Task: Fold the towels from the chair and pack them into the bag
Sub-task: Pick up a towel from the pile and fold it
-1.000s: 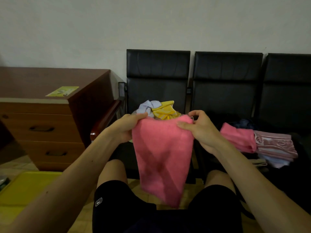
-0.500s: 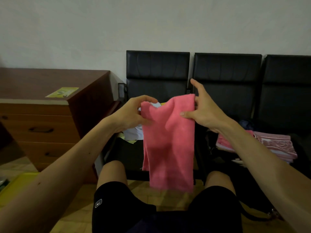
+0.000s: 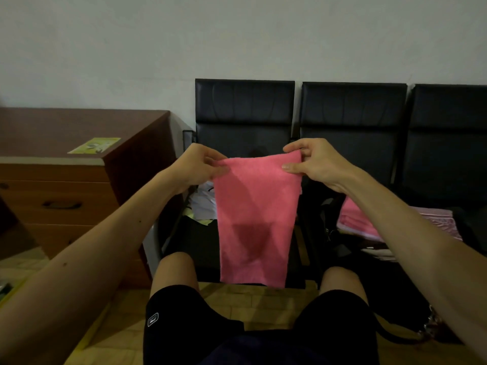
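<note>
You're pinching the pink towel point(image 3: 254, 219) by its top corners, left hand point(image 3: 193, 167) and right hand point(image 3: 315, 164); it's now hanging flat before the chair point(image 3: 245, 111), no longer bunched, ready for halving.

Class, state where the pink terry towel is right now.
In the head view, the pink terry towel hangs centre frame, pinched at its top corners by the left hand and right hand.

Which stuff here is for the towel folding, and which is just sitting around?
For the job:
- pink towel, held up by left hand and right hand
- unfolded towels on the chair
- folded towels

Just lying about:
- wooden drawers
- yellow sticker
</note>
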A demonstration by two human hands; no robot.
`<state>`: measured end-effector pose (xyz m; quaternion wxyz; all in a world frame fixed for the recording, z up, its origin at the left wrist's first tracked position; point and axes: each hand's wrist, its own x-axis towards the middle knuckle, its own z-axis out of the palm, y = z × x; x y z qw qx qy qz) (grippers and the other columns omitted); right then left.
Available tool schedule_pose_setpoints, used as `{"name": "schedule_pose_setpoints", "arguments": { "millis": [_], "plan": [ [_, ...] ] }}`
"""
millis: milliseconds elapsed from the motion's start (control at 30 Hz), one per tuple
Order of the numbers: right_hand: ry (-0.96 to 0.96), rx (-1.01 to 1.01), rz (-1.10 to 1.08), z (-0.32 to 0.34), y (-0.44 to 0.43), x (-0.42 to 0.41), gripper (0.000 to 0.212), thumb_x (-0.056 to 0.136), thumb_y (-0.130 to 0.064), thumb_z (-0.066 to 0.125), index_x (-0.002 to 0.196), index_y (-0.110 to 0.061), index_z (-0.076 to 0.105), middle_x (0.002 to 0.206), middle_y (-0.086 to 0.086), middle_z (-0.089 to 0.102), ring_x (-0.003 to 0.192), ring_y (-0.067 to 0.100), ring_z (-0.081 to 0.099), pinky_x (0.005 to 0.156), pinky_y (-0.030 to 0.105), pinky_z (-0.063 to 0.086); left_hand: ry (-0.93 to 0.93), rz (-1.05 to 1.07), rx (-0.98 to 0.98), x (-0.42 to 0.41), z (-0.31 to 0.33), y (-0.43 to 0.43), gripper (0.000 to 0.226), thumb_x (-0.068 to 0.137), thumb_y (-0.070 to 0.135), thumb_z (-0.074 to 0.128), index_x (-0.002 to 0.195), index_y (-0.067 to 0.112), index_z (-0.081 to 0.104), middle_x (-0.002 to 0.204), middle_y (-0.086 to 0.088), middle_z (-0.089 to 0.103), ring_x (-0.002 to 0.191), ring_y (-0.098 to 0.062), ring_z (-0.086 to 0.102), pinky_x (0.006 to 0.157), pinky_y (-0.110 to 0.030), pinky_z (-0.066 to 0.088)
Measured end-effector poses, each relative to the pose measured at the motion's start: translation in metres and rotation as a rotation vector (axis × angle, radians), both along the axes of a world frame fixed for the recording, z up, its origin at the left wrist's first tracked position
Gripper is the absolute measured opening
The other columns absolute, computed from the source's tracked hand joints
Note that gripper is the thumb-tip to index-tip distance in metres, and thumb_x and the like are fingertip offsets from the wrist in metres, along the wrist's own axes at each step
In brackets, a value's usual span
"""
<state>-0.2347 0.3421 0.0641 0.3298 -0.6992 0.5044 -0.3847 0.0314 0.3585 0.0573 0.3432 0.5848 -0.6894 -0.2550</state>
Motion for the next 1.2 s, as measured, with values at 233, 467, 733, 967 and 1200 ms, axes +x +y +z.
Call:
{"name": "schedule_pose_setpoints", "arguments": {
  "millis": [233,467,733,967,1200],
  "plan": [
    [0.417,-0.230,-0.013,0.005,0.004,0.002,0.040,0.083,-0.022,0.078,0.121,-0.016,0.067,0.121,0.000,0.064,0.103,0.010,0.059,0.092,0.026,0.047,-0.168,0.001,-0.205,0.007,-0.001,0.001,0.024,0.092,0.020,0.069,0.114,0.012,0.073,0.091,0.003,0.072,0.082,-0.007,0.070,0.084,-0.029,0.057],
    [0.527,-0.353,-0.068,0.001,0.010,0.005,0.030,0.092,-0.025,0.067,0.119,-0.013,0.067,0.117,0.005,0.066,0.101,0.016,0.059,0.088,0.030,0.047,-0.294,0.013,-0.253,0.007,-0.006,0.003,0.026,0.095,0.024,0.065,0.117,0.012,0.071,0.100,-0.002,0.073,0.072,0.006,0.058,0.069,-0.010,0.045],
    [0.608,-0.458,-0.107,-0.003,0.017,0.003,0.026,0.097,-0.026,0.060,0.114,-0.009,0.069,0.106,0.007,0.067,0.085,0.008,0.049,0.077,0.022,0.033,-0.325,0.067,-0.294,0.002,-0.006,0.007,0.022,0.094,0.028,0.066,0.106,0.012,0.075,0.081,0.002,0.069,0.072,-0.007,0.065,0.066,-0.016,0.051],
    [0.696,-0.405,-0.112,-0.010,0.015,-0.002,0.026,0.095,-0.034,0.062,0.107,-0.013,0.071,0.112,0.000,0.052,0.095,0.013,0.052,0.081,0.029,0.040,-0.316,0.079,-0.266,0.003,-0.011,0.014,0.019,0.093,0.031,0.067,0.097,0.013,0.075,0.081,-0.004,0.072,0.075,-0.020,0.068,0.068,-0.022,0.052],
    [0.224,-0.027,0.032,-0.034,0.019,-0.016,0.019,0.094,-0.024,0.066,0.077,-0.015,0.069,0.073,0.007,0.070,0.071,0.013,0.066,0.071,0.037,0.057,0.087,-0.070,-0.208,-0.002,-0.022,0.030,0.019,0.095,0.022,0.063,0.101,0.006,0.072,0.090,-0.001,0.069,0.083,-0.013,0.067,0.079,-0.023,0.054]
  ]
}}
